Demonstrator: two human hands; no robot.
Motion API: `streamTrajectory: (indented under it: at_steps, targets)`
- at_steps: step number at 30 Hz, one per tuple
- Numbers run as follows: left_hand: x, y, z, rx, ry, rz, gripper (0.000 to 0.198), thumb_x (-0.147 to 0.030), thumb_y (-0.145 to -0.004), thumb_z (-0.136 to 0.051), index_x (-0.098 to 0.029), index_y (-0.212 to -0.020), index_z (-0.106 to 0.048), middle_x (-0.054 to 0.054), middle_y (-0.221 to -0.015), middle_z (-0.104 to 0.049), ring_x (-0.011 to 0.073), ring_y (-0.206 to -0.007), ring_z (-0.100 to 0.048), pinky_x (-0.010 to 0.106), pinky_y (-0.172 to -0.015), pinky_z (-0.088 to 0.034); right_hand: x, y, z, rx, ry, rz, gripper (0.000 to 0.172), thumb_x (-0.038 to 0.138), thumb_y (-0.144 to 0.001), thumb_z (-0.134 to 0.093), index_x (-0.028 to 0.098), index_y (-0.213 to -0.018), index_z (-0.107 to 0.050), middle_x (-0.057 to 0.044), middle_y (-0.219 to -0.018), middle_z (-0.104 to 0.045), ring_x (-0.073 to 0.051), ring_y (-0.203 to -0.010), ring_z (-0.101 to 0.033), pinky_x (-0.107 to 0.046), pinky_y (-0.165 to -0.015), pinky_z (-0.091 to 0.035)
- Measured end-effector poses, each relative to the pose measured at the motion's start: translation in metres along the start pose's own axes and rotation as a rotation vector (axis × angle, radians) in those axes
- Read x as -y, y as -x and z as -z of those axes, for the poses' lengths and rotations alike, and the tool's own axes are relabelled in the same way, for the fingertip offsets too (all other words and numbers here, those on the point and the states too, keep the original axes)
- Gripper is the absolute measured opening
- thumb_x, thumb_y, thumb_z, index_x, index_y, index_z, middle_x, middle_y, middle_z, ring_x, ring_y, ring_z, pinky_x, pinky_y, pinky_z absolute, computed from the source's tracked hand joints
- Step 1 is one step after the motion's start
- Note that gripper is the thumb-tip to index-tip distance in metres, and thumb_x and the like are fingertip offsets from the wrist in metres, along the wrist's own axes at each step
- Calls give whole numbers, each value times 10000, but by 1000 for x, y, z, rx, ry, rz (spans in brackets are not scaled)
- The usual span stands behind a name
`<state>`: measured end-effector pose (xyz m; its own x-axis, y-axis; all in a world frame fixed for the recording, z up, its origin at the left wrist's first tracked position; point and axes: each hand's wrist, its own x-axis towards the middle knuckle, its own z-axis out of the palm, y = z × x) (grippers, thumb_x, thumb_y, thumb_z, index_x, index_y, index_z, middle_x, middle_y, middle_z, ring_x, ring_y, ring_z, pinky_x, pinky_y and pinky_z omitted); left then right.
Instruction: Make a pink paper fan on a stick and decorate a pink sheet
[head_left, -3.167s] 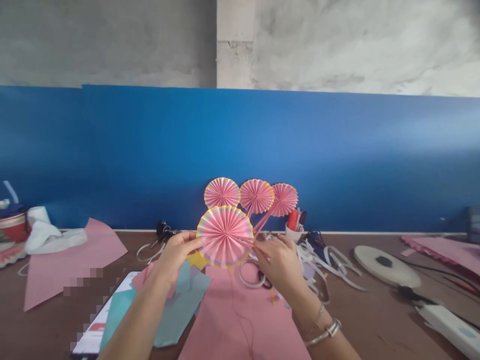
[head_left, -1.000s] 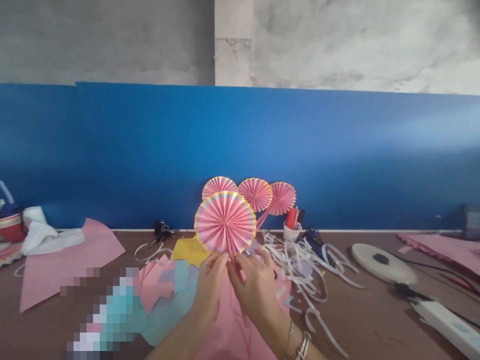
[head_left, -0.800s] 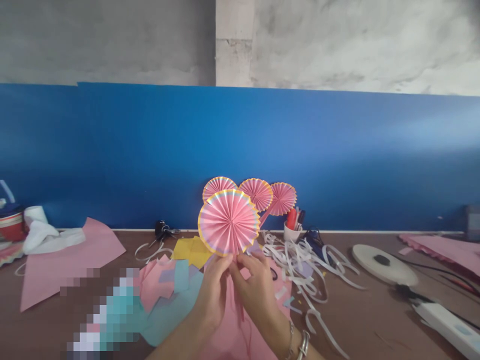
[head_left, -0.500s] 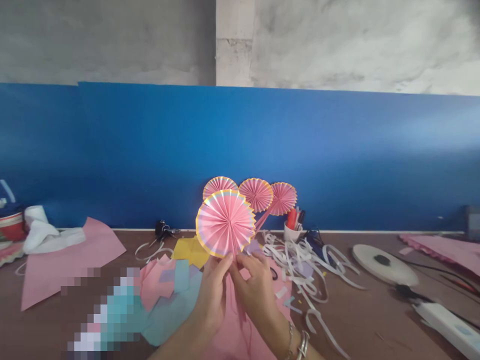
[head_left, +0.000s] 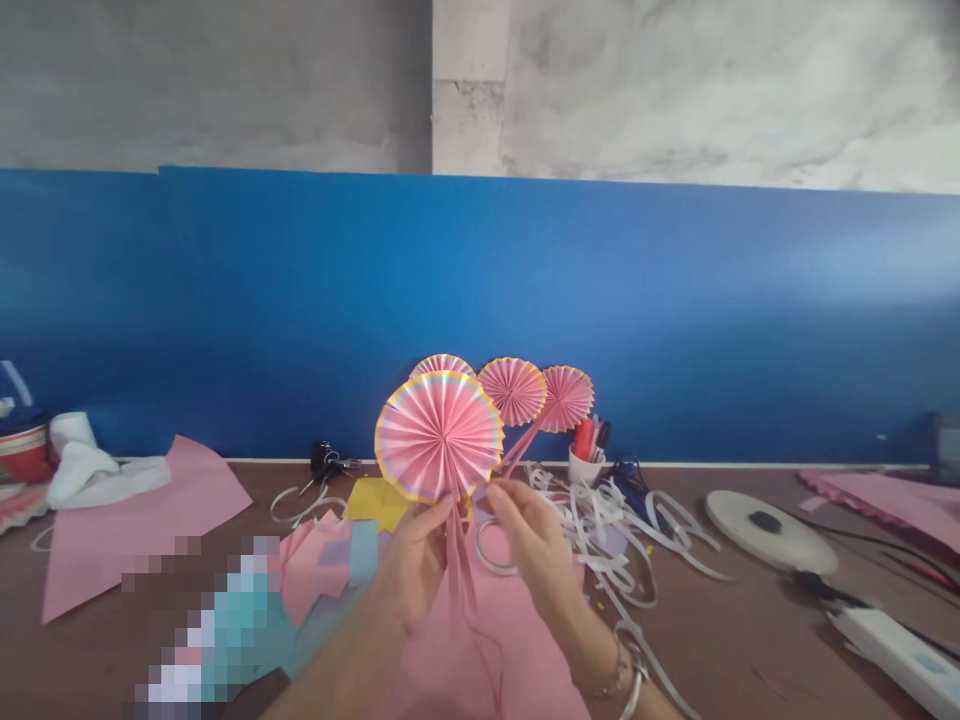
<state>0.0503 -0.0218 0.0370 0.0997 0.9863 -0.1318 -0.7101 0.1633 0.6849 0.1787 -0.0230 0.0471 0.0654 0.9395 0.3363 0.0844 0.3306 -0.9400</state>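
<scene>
My left hand (head_left: 421, 560) pinches the lower edge of a round pleated paper fan (head_left: 441, 435), pink with a yellow and lilac rim. Pink ribbon strips (head_left: 456, 560) and a thin cord hang below it. To the right of the fan, my right hand (head_left: 536, 545) is closed, thumb and forefinger together; what they hold, if anything, is hidden. Close under its fingers shows a pale ring (head_left: 481, 545), partly covered by the hand. Against the blue panel behind are more pleated fans (head_left: 511, 390), one partly hidden by the held fan.
Pink paper (head_left: 480, 650) lies under my hands. White paper strips (head_left: 600, 540) are tangled to the right, by a white cup of pens (head_left: 583, 466). Farther right are a pale round disc (head_left: 795, 540) and a white power strip (head_left: 896, 650). Yellow paper (head_left: 375, 503) and keys (head_left: 330, 460) lie left.
The fan has moved slightly left and up with my left hand. My right hand has come away from the fan's lower edge to the right, exposing the pale ring and hanging ribbons.
</scene>
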Motion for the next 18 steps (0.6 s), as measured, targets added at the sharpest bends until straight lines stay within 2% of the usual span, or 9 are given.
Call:
streamTrajectory:
  at_steps: [2, 7, 12, 14, 18]
  targets:
    - [-1, 1, 0, 15, -14, 41, 165, -200, -633, -767, -137, -737, -655, 7, -688, -632, 119, -625, -578, 244, -620, -463, 3, -6, 9, -42, -105, -25, 352, 487, -793, -560, 162, -879, -664, -87, -860, -685, -221, -816, -612, -313, -736, -463]
    - [2, 2, -1, 68, -46, 59, 162, -161, -619, -764, -137, -645, -606, -12, -584, -600, 108, -529, -572, 212, -500, -424, -4, -15, 23, 35, -312, -84, 238, 421, -782, -622, 183, -794, -629, -36, -786, -641, -178, -773, -579, -281, -732, -439]
    - [5, 1, 1, -25, -37, 122, 114, -92, -662, -713, -142, -680, -612, 4, -671, -655, 161, -663, -674, 190, -466, -434, -8, -16, 26, 47, -399, -113, 157, 321, -751, -649, 200, -852, -642, -29, -838, -645, -172, -790, -572, -284, -762, -429]
    - [4, 1, 1, -35, -26, 144, 95, -68, -688, -684, -137, -710, -623, 29, -750, -686, 184, -763, -690, 197, -524, -480, -5, -16, 26, 57, -425, -123, 137, 279, -732, -653, 211, -851, -648, -24, -855, -653, -171, -804, -577, -278, -768, -427]
    - [2, 2, -1, 11, -19, 120, 102, -46, -722, -645, -121, -789, -650, 78, -885, -712, 195, -864, -681, 262, -774, -531, -3, -17, 28, 90, -447, -149, 94, 294, -742, -633, 211, -783, -651, -21, -829, -648, -162, -784, -575, -279, -781, -429]
